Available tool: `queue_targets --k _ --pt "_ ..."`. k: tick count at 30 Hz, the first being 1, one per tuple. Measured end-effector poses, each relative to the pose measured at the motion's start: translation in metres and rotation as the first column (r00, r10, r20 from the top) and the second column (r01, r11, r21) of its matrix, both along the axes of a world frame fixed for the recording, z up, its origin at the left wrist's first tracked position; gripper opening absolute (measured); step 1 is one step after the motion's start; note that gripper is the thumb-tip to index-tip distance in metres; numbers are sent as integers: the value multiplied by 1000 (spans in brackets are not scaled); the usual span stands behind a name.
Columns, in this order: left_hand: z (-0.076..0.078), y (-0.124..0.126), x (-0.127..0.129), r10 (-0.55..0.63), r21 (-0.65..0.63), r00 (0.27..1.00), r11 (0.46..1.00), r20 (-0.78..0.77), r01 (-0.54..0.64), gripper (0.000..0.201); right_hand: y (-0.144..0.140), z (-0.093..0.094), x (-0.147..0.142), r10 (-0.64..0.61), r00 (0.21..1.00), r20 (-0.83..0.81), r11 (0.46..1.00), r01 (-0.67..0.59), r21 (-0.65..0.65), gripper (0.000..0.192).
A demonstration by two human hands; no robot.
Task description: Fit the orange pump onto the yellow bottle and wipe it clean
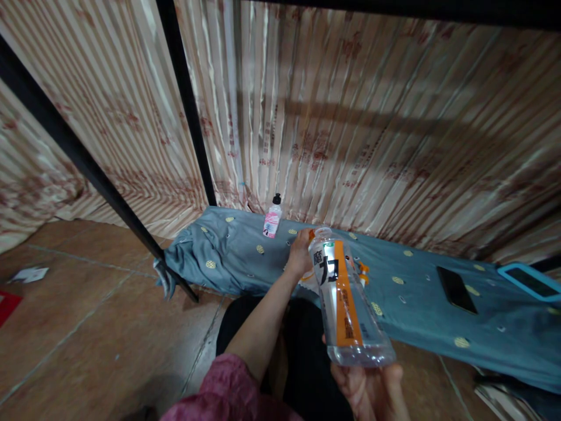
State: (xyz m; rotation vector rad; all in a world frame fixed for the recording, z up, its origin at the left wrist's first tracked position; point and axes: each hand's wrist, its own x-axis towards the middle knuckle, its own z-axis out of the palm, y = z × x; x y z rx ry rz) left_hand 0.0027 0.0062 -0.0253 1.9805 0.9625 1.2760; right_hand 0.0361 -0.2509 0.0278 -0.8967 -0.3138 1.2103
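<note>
My right hand [372, 389] cradles the clear drink bottle [346, 301] from below, tilted, so my left hand [300, 252] can close on its cap.

Bed [245, 266]: small bottle [272, 217], phone [456, 290]

The right hand [372, 389] is cut off by the bottom edge, and its fingers are mostly hidden under the base of the clear bottle [346, 298]. The bottle covers part of the left hand [300, 254], so what its fingers grip at the neck cannot be told; an orange bit [363, 270] behind the bottle is mostly hidden. The small bottle [272, 217] has a label too small to read. The blue-edged tablet [532, 282] runs off the right edge.
</note>
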Motion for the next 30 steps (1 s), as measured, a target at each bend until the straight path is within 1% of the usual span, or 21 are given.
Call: queue_targets --k 4,15,21,30 --pt "-2 0 1 21 -11 1000 1000 -17 -21 31 0 1 0 -1 1000 0 1000 1 -5 51" --pt "2 0 0 1 -30 1000 1000 -18 -2 30 -1 5 0 6 1000 8 999 -6 -54 55" --pt "1 0 0 4 -32 999 999 -34 -5 29 0 4 0 -7 1000 -5 999 7 -34 54" --pt "1 0 0 12 -29 1000 999 -28 -13 29 0 1 1 7 1000 8 1000 -7 -15 53"
